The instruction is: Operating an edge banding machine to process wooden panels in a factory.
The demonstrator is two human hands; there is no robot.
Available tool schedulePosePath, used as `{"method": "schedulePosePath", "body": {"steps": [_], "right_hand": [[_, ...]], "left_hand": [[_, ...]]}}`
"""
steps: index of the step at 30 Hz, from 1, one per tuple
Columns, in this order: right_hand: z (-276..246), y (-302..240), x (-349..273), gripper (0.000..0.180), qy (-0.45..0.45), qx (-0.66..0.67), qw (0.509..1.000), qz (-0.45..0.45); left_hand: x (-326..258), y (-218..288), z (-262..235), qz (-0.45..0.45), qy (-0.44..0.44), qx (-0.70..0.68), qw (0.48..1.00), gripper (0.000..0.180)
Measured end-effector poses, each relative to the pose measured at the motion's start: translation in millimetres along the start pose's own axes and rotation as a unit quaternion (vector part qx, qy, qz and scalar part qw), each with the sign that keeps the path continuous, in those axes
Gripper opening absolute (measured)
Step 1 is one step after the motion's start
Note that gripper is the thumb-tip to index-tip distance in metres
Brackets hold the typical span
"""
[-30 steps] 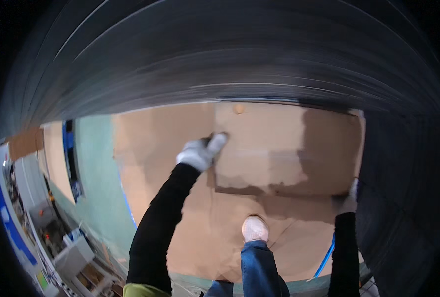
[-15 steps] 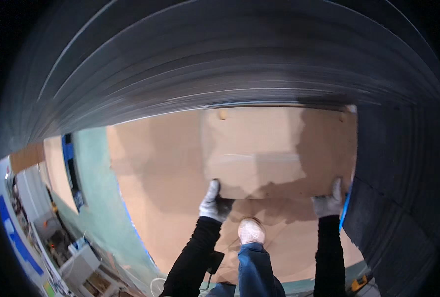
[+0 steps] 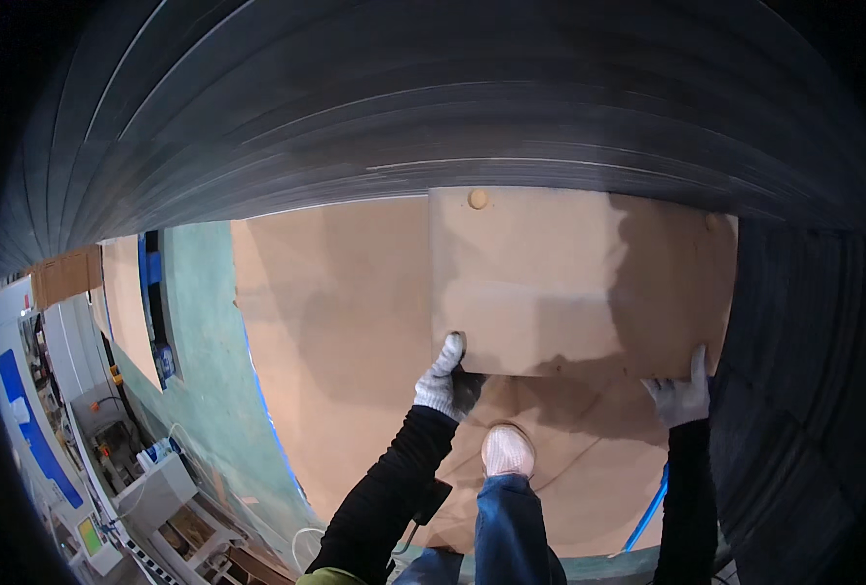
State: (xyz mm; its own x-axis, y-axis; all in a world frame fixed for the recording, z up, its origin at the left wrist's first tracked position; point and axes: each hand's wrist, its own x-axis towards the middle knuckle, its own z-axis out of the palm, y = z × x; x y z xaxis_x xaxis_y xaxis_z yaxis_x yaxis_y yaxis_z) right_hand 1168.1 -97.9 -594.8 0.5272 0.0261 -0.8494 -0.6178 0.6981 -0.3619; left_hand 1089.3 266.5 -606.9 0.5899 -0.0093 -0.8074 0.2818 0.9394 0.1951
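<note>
Both hands wear pale knit gloves and hold a flat tan panel [image 3: 530, 283] by its near edge. At the near left corner, my left hand [image 3: 444, 378] is closed with its thumb on the top face and its fingers underneath. My right hand [image 3: 684, 390] grips near the right corner in the same way, thumb up along the face. A round tan spot [image 3: 478, 199] marks the panel's far left corner. The panel's far edge meets a tall dark layered stack [image 3: 452, 136]; whether it touches is hard to tell.
More dark stacked material [image 3: 793, 390] stands close on the right. Beneath me lies a large tan sheet [image 3: 326, 322] over green floor [image 3: 199, 331], my shoe [image 3: 508, 451] on it. A blue strip [image 3: 647, 509] lies near my right forearm. Cluttered white equipment [image 3: 160, 492] stands lower left.
The panel and both hands have shifted right in the view, slightly more than the floor sheet has. More of the blue strip shows, and a yellow object at lower right has left the view.
</note>
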Motion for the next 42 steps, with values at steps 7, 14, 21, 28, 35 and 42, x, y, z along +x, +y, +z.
{"method": "schedulePosePath", "body": {"steps": [7,14,21,28,35,42], "right_hand": [[-13,-70,4,0.055,0.171,-0.427,0.869,-0.183],[8,-77,24,0.081,0.191,-0.621,0.748,-0.137],[4,-75,36,0.073,0.1,-0.453,0.881,-0.095],[11,-69,32,0.066,0.036,-0.349,0.932,-0.086],[16,-66,34,0.08,0.113,-0.396,0.907,-0.089],[8,-73,32,0.085,0.12,-0.426,0.893,-0.087]], "left_hand": [[9,66,-10,0.09,0.151,0.361,0.916,0.057],[20,64,25,0.095,0.123,0.63,0.761,0.083],[9,69,43,0.027,0.143,0.601,0.786,0.104],[16,75,30,0.115,0.104,0.653,0.741,0.096],[15,76,29,0.156,0.133,0.672,0.711,0.088],[14,81,27,0.165,0.105,0.672,0.714,0.088]]}}
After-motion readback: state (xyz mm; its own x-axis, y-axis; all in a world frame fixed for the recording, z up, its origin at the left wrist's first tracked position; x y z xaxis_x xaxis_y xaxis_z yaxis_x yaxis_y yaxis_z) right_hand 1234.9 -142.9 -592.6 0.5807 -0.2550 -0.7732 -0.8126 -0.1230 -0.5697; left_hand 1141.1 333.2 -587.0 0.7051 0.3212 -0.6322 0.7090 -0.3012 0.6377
